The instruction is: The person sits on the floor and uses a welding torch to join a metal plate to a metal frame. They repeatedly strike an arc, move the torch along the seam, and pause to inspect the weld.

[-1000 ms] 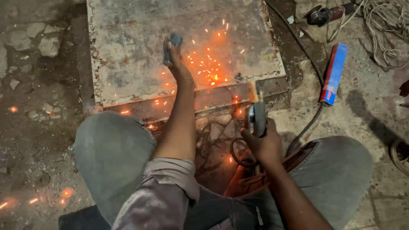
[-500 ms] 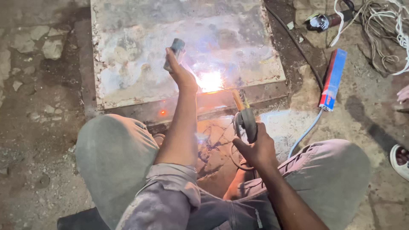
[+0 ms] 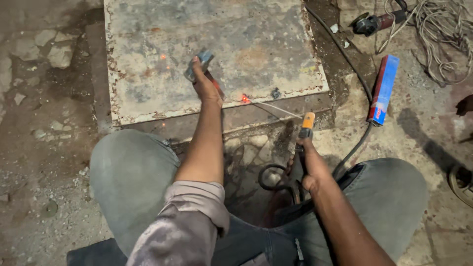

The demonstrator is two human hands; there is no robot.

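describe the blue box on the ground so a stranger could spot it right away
Start at the big rusty metal plate on the ground. Go right, past the black cable, to the long narrow blue box with a red end. Nothing else nearby is so brightly coloured.

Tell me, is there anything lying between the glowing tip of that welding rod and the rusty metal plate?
Nothing visible. The welding rod, held in the electrode holder by the right hand, has its glowing tip right at the metal plate's front edge. The left hand, gripping a small grey tool, sits just beside it.
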